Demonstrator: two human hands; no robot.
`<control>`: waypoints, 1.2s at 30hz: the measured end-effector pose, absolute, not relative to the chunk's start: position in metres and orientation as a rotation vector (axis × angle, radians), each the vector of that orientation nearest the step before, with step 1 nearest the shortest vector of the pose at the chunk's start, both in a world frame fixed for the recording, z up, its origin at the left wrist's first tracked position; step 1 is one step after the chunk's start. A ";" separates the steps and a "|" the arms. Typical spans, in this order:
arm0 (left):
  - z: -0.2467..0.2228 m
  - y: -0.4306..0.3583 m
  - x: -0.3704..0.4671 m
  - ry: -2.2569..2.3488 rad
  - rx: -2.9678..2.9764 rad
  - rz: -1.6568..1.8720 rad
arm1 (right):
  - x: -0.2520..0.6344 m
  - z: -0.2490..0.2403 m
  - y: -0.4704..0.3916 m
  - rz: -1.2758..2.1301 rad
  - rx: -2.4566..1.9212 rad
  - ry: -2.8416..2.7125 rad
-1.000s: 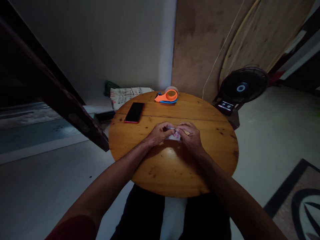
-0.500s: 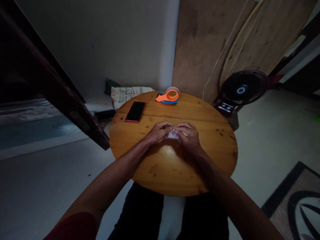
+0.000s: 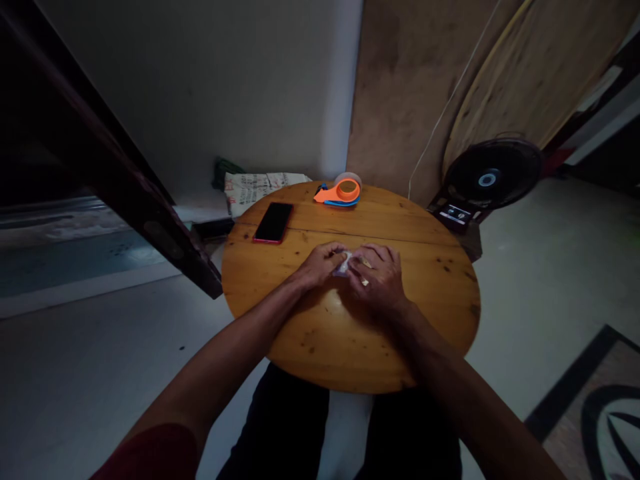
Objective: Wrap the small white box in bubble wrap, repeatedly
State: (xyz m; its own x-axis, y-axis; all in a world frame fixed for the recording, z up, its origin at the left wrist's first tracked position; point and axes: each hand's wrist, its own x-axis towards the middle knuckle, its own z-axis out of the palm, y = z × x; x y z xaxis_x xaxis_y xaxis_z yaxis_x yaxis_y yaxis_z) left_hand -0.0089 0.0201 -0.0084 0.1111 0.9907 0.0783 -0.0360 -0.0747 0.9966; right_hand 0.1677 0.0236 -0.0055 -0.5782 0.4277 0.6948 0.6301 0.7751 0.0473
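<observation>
A small whitish packet [image 3: 343,265], partly see-through at its edges, is between my two hands above the middle of the round wooden table. My left hand [image 3: 323,262] is closed on its left side, thumb on top. On the right side the fingers of my right hand [image 3: 379,272] are curled over it and cover much of it. A small pale bit shows by the right fingers; what it is I cannot make out. Reddish print on the packet shows in the earlier frame but is mostly hidden now.
At the table's [image 3: 300,333] far edge stands an orange and blue tape dispenser [image 3: 343,192]. A phone [image 3: 273,222] with a red edge lies at the left. Beyond the table are a printed sack [image 3: 260,187] and, to the right, a dark fan [image 3: 487,179].
My right hand has turned and curled further over the packet, covering more of it. The packet has tilted, and my left hand keeps its hold. The view has shifted slightly.
</observation>
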 end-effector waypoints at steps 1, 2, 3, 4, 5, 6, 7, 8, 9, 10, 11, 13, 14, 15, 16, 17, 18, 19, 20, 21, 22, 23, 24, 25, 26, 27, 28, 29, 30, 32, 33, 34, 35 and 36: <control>-0.007 0.019 -0.009 1.076 1.333 1.193 | 0.168 -0.005 0.023 -0.378 -0.774 -2.283; -0.006 0.018 -0.009 1.091 1.368 1.192 | 0.167 -0.005 0.023 -0.368 -0.765 -2.292; -0.005 0.017 -0.010 1.104 1.392 1.193 | 0.168 -0.005 0.023 -0.354 -0.757 -2.298; -0.005 0.017 -0.010 1.113 1.405 1.197 | 0.168 -0.005 0.023 -0.338 -0.751 -2.303; -0.005 0.017 -0.011 1.117 1.408 1.198 | 0.168 -0.005 0.024 -0.323 -0.743 -2.306; -0.005 0.017 -0.011 1.118 1.404 1.195 | 0.168 -0.005 0.024 -0.310 -0.736 -2.307; -0.006 0.018 -0.012 1.116 1.399 1.188 | 0.168 -0.005 0.024 -0.301 -0.729 -2.308; -0.006 0.019 -0.012 1.112 1.396 1.181 | 0.169 -0.005 0.023 -0.294 -0.722 -2.312; -0.006 0.019 -0.012 1.104 1.399 1.175 | 0.169 -0.005 0.023 -0.289 -0.717 -2.316; -0.006 0.020 -0.012 1.096 1.401 1.170 | 0.169 -0.004 0.022 -0.283 -0.713 -2.321; -0.006 0.020 -0.013 1.088 1.396 1.167 | 0.169 -0.004 0.021 -0.273 -0.712 -2.325; -0.005 0.019 -0.012 1.083 1.357 1.151 | 0.168 -0.002 0.019 -0.237 -0.707 -2.330; -0.004 0.018 -0.012 1.084 1.328 1.139 | 0.168 -0.002 0.019 -0.208 -0.698 -2.325; -0.003 0.018 -0.012 1.087 1.302 1.126 | 0.168 -0.002 0.019 -0.169 -0.691 -2.303; -0.003 0.018 -0.012 1.091 1.286 1.118 | 0.169 -0.002 0.021 -0.119 -0.695 -2.258; -0.003 0.018 -0.012 1.095 1.278 1.112 | 0.169 -0.002 0.023 -0.056 -0.716 -2.192; -0.003 0.018 -0.012 1.099 1.275 1.109 | 0.171 -0.003 0.027 0.022 -0.753 -2.112; -0.004 0.019 -0.012 1.106 1.274 1.106 | 0.172 -0.004 0.030 0.113 -0.803 -2.032; -0.006 0.020 -0.013 1.117 1.276 1.101 | 0.174 -0.006 0.035 0.216 -0.858 -1.963; -0.008 0.021 -0.013 1.131 1.280 1.097 | 0.175 -0.008 0.039 0.330 -0.913 -1.916; -0.009 0.022 -0.014 1.141 1.286 1.093 | 0.176 -0.010 0.042 0.455 -0.958 -1.893; -0.011 0.023 -0.014 1.147 1.293 1.091 | 0.176 -0.012 0.045 0.586 -0.990 -1.887; -0.012 0.024 -0.014 1.152 1.298 1.093 | 0.176 -0.015 0.047 0.711 -1.006 -1.889; -0.012 0.024 -0.014 1.153 1.302 1.096 | 0.176 -0.017 0.048 0.825 -1.006 -1.901; -0.012 0.024 -0.014 1.144 1.305 1.097 | 0.175 -0.019 0.049 0.920 -0.990 -1.917; -0.012 0.024 -0.014 1.130 1.306 1.099 | 0.174 -0.021 0.049 0.994 -0.966 -1.933; -0.011 0.023 -0.014 1.116 1.304 1.103 | 0.173 -0.022 0.048 1.051 -0.940 -1.947; -0.010 0.023 -0.014 1.104 1.301 1.111 | 0.173 -0.022 0.047 1.094 -0.916 -1.957; -0.010 0.023 -0.013 1.101 1.297 1.121 | 0.172 -0.023 0.047 1.128 -0.896 -1.965; -0.008 0.022 -0.013 1.126 1.296 1.146 | 0.172 -0.022 0.046 1.156 -0.881 -1.978; -0.008 0.021 -0.012 1.146 1.300 1.157 | 0.173 -0.021 0.046 1.150 -0.886 -1.986; -0.008 0.021 -0.012 1.161 1.310 1.162 | 0.174 -0.020 0.046 1.133 -0.900 -1.994; -0.008 0.020 -0.012 1.172 1.326 1.161 | 0.175 -0.018 0.046 1.113 -0.919 -2.004; -0.007 0.019 -0.011 1.180 1.350 1.160 | 0.175 -0.016 0.046 1.092 -0.940 -2.016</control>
